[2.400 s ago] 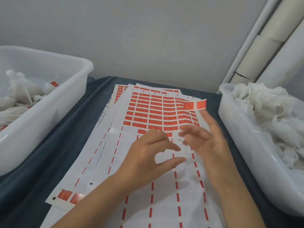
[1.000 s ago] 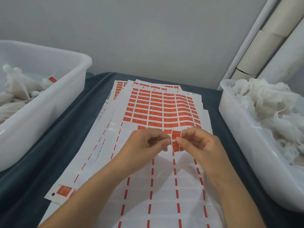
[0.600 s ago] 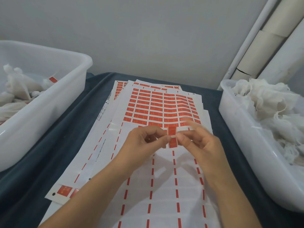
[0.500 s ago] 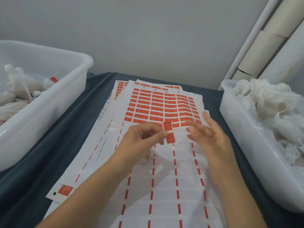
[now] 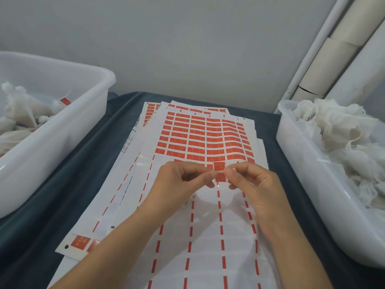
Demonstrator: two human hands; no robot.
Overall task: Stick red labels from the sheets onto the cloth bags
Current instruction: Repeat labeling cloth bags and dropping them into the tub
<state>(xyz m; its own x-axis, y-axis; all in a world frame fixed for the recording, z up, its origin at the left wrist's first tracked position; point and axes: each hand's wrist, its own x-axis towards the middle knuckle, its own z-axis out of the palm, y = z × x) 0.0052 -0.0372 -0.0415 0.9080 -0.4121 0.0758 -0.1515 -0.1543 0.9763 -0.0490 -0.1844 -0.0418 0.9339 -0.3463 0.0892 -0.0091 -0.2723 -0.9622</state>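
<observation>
A: What sits along the left edge of the table (image 5: 62, 184)?

B: A white plastic tub (image 5: 62, 130), with crumpled white cloth bags (image 5: 23, 113) inside. One of them shows a red label (image 5: 65, 100) near the tub's right wall.

A: And the middle?

B: A fanned stack of label sheets (image 5: 145, 184) lies on the dark blue cover, reaching toward the far edge. The top sheet's far half carries rows of small red rectangular labels (image 5: 198, 138) with faint pale print. Its near half is bare white backing, crossed by columns of red dashes.

A: The hands?

B: The left hand (image 5: 179, 184) hangs over the sheet's middle, thumb and forefinger pressed together at the tips, the other fingers curled under. What it pinches, I cannot tell for sure; its tips meet the edge of a peeled red label (image 5: 219, 171).

A: That label itself?

B: A narrow upright strip, two red squares one above the other, held between both hands just above the sheet, near the lowest row of labels.

A: The right hand?

B: The right hand (image 5: 254, 184) pinches the strip's right edge with thumb and forefinger, the remaining fingers curled in.

A: The right edge?

B: A second white tub (image 5: 308, 184), heaped with loose gauzy white bags (image 5: 343, 138).
</observation>
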